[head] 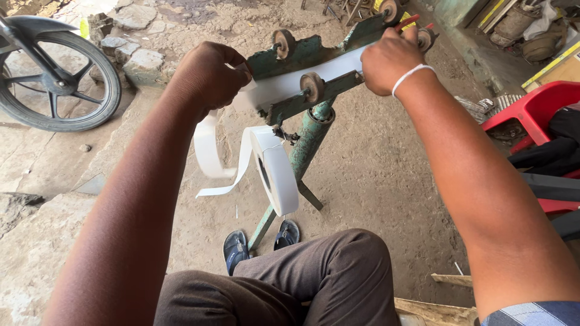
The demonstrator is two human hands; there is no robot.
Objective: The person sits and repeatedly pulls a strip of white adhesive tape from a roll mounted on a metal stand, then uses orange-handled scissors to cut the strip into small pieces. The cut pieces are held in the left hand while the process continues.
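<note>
A green metal stand (311, 130) with small rollers stands on the dirt floor in front of me. A white strip of tape (302, 78) runs along its top bar. My left hand (208, 75) is closed on the strip's near end, left of the bar. My right hand (389, 60) grips the strip at the far end, by a red-handled part (409, 22). A white roll of the tape (275, 169) hangs from the stand below, and a loose loop (208, 151) dangles under my left hand.
A motorcycle wheel (57, 81) stands at the far left near stones. A red plastic chair (538, 111) with dark cloth is at the right. My knees in brown trousers (314, 281) and sandalled feet (235, 249) are below the stand. Wood scraps lie at the lower right.
</note>
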